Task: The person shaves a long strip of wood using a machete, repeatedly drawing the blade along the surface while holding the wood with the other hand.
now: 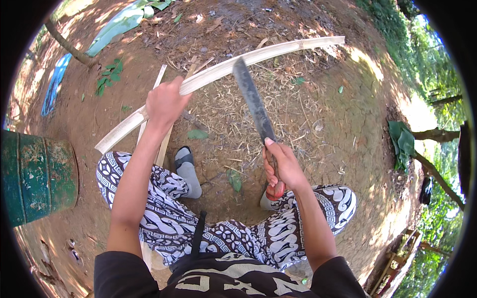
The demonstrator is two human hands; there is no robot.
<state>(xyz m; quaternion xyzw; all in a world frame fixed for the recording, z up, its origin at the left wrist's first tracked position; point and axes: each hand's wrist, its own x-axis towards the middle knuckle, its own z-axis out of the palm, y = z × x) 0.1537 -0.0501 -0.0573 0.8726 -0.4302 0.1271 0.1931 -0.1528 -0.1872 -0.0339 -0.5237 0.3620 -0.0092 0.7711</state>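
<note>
A long, pale bamboo strip (263, 55) runs from the near left up to the far right. Wrapped round it, left of its middle, is my left hand (166, 103). My right hand (283, 163) is closed on the red handle of a machete (253, 102), whose dark blade points away from me. The blade's tip is at the strip's near edge; whether they touch I cannot tell. Beneath my left hand, thinner bamboo strips (164, 146) slant between the ground and my left leg. Thin pale shavings (226, 116) lie scattered on the soil in front of me.
A rusty green drum (42, 176) stands close on my left. Farther off are a thin tree trunk (69, 43), a blue cord bundle (56, 84) and a large green leaf (117, 27). A wooden structure (397, 263) is at the near right. My feet (189, 179) rest on bare earth.
</note>
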